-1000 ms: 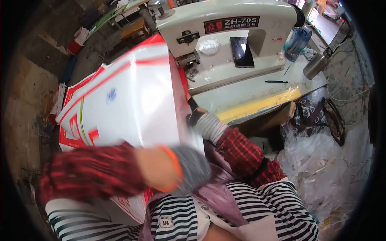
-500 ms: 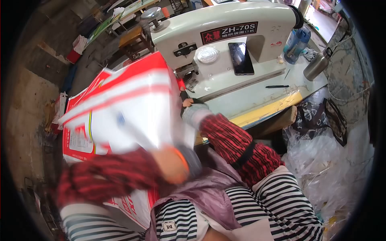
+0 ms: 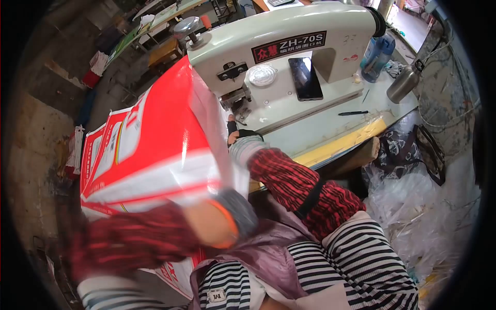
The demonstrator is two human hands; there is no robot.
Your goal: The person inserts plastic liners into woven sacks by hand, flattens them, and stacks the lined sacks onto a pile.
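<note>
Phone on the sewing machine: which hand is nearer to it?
Right. The right hand is below and left of the phone in the view; the left hand is also below and left, but much lower.

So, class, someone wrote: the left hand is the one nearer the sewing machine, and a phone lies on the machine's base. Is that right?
Not quite: the head view shows that the right hand, by the red-and-white bag, is nearer the sewing machine. The phone does lie on the machine's base.

A sewing workshop: industrial sewing machine (image 3: 289, 31), printed sacks (image 3: 155, 119), worktables (image 3: 178, 11) behind.
</note>
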